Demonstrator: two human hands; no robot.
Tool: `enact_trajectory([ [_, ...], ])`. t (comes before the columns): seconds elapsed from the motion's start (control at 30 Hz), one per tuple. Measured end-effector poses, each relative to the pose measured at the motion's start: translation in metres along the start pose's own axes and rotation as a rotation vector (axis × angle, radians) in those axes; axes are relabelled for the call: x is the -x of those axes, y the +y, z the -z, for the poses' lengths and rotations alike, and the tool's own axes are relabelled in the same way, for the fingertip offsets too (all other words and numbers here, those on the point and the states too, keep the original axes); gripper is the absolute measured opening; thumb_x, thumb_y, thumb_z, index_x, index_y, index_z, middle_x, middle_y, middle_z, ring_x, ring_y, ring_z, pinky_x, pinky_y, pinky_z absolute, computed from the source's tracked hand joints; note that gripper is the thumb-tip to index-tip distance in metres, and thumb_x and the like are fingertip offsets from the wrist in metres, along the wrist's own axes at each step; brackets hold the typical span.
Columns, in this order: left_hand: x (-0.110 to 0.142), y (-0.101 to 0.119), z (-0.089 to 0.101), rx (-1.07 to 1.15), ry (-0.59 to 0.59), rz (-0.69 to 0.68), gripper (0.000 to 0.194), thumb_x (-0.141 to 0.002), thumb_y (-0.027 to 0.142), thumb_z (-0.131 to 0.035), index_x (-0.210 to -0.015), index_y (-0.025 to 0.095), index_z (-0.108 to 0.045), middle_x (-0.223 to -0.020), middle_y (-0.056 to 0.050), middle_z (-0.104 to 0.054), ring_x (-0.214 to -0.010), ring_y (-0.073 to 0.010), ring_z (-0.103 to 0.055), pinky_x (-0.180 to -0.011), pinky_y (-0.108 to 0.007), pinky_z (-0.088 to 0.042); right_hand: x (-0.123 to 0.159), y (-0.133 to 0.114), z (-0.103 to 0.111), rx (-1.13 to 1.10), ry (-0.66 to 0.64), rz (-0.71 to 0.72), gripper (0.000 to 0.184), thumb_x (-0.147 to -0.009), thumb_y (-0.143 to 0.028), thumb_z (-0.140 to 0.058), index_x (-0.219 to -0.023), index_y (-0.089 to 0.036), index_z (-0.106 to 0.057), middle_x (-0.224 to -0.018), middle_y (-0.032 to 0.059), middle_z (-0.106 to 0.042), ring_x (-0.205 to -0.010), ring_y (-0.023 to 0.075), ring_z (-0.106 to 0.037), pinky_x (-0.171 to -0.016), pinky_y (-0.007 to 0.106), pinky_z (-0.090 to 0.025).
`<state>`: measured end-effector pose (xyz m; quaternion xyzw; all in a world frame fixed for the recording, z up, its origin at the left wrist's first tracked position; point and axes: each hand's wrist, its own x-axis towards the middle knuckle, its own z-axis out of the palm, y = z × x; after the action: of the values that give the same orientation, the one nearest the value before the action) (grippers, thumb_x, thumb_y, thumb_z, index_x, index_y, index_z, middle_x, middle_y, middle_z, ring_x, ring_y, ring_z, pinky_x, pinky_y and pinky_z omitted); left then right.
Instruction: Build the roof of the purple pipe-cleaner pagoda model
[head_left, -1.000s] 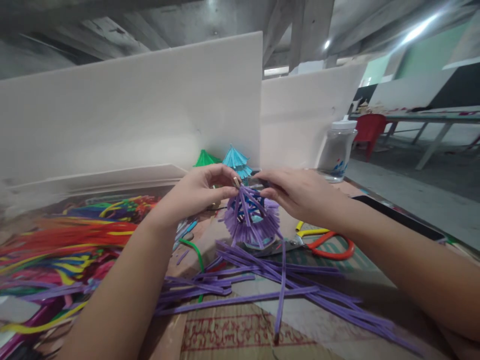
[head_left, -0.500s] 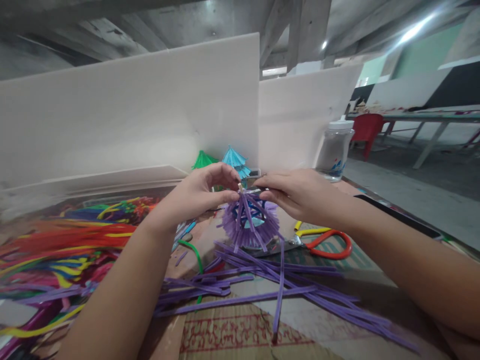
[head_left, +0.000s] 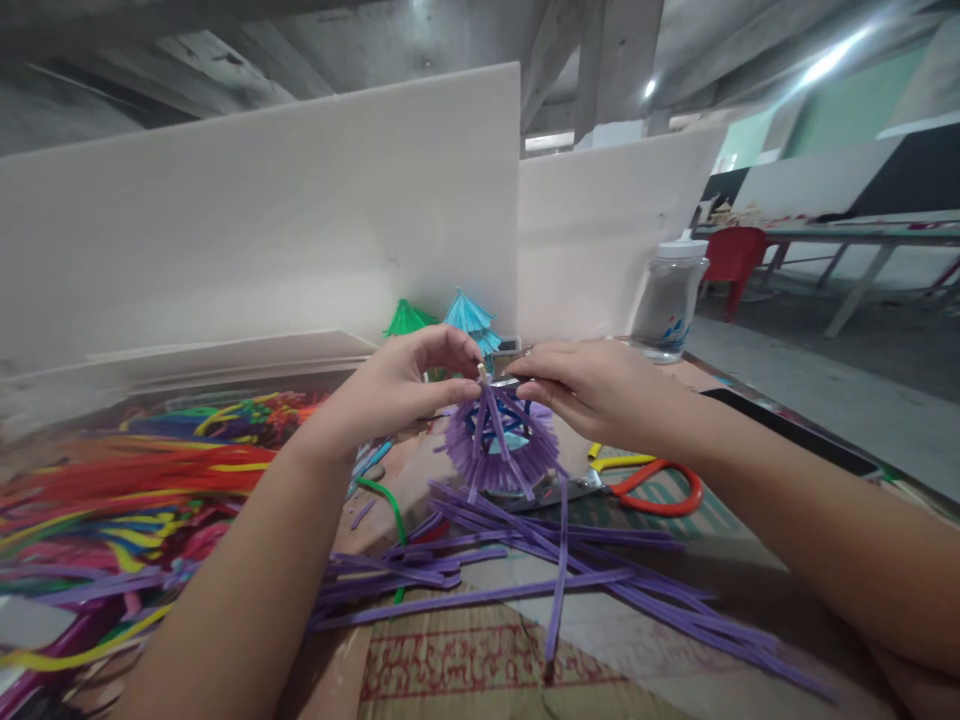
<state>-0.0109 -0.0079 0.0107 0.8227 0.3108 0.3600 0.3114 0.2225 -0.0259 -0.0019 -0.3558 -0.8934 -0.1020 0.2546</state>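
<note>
A small purple pipe-cleaner umbrella point(head_left: 499, 445) hangs just above the table at the centre. My left hand point(head_left: 401, 385) pinches its top from the left, fingers closed on the little stick at the tip. My right hand point(head_left: 592, 385) pinches the same top from the right, fingers pressed together on a thin metal piece there. One long purple pipe cleaner point(head_left: 559, 570) trails down from the umbrella onto the table. Loose purple pipe cleaners point(head_left: 525, 565) lie spread beneath both hands.
A heap of many-coloured pipe cleaners point(head_left: 127, 490) fills the left. Orange-handled scissors point(head_left: 645, 490) lie right of the umbrella. Finished green umbrella point(head_left: 409, 320) and blue umbrella point(head_left: 469, 315) stand against white boards point(head_left: 262, 220). A clear bottle point(head_left: 667, 300) stands at right.
The purple umbrella and both hands have shifted slightly up and left. The right fingers have closed in on the top beside the left fingers.
</note>
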Motion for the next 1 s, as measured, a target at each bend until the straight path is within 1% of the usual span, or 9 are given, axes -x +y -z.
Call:
enact_trajectory([
  [0.17, 0.000, 0.000, 0.000, -0.020, -0.005, -0.011, 0.017, -0.080, 0.025, -0.071, -0.092, 0.018, -0.061, -0.088, -0.002, -0.067, -0.086, -0.0160, -0.065, -0.078, -0.029, -0.052, -0.001, 0.000, 0.000, 0.008, 0.017, 0.019, 0.029, -0.098, -0.032, -0.044, -0.105, -0.021, -0.070, -0.100, 0.0044, -0.074, -0.089, 0.0183, -0.067, -0.072, 0.028, -0.042],
  [0.3, 0.001, 0.000, 0.000, -0.015, -0.001, -0.018, 0.017, -0.080, 0.025, -0.071, -0.092, 0.018, -0.062, -0.088, -0.001, -0.067, -0.085, -0.0152, -0.065, -0.078, -0.028, -0.051, -0.001, 0.000, 0.001, 0.023, 0.013, 0.002, 0.030, -0.099, -0.033, -0.043, -0.107, -0.020, -0.069, -0.100, 0.0047, -0.074, -0.088, 0.0186, -0.066, -0.071, 0.028, -0.042],
  [0.43, 0.001, 0.001, 0.000, -0.010, -0.009, -0.007, 0.017, -0.080, 0.025, -0.071, -0.093, 0.019, -0.062, -0.087, 0.000, -0.067, -0.086, -0.0146, -0.065, -0.080, -0.028, -0.051, 0.000, 0.000, 0.005, -0.002, 0.013, 0.022, 0.030, -0.098, -0.033, -0.044, -0.110, -0.020, -0.069, -0.104, 0.0054, -0.074, -0.090, 0.0191, -0.066, -0.072, 0.028, -0.041],
  [0.53, 0.001, 0.002, 0.000, -0.015, -0.007, -0.008, 0.016, -0.080, 0.024, -0.071, -0.092, 0.019, -0.062, -0.087, 0.000, -0.067, -0.086, -0.0144, -0.065, -0.080, -0.028, -0.051, 0.001, -0.001, 0.006, -0.007, 0.010, 0.033, 0.031, -0.098, -0.034, -0.044, -0.107, -0.019, -0.069, -0.100, 0.0061, -0.074, -0.088, 0.0192, -0.066, -0.071, 0.028, -0.041],
  [0.7, 0.001, 0.003, -0.001, -0.024, -0.007, -0.020, 0.016, -0.080, 0.024, -0.071, -0.092, 0.018, -0.062, -0.087, -0.001, -0.067, -0.086, -0.0148, -0.065, -0.079, -0.028, -0.051, 0.001, -0.002, 0.006, 0.007, -0.004, 0.039, 0.031, -0.098, -0.033, -0.044, -0.106, -0.019, -0.070, -0.098, 0.0059, -0.074, -0.087, 0.0194, -0.065, -0.069, 0.029, -0.040],
  [0.87, 0.001, 0.003, -0.001, -0.046, -0.022, -0.025, 0.016, -0.081, 0.026, -0.070, -0.092, 0.018, -0.062, -0.089, -0.003, -0.068, -0.090, -0.0175, -0.065, -0.078, -0.029, -0.053, 0.001, -0.003, 0.009, 0.000, -0.013, 0.040, 0.029, -0.098, -0.033, -0.045, -0.104, -0.019, -0.070, -0.097, 0.0054, -0.073, -0.085, 0.0188, -0.065, -0.069, 0.028, -0.040],
  [1.0, 0.000, 0.003, -0.002, -0.044, -0.020, -0.026, 0.016, -0.081, 0.025, -0.070, -0.093, 0.018, -0.062, -0.089, -0.003, -0.067, -0.091, -0.0172, -0.065, -0.077, -0.028, -0.053, 0.001, -0.004, 0.010, -0.009, -0.014, 0.038, 0.027, -0.097, -0.030, -0.047, -0.103, -0.018, -0.071, -0.095, 0.0056, -0.073, -0.084, 0.0181, -0.065, -0.069, 0.028, -0.041],
])
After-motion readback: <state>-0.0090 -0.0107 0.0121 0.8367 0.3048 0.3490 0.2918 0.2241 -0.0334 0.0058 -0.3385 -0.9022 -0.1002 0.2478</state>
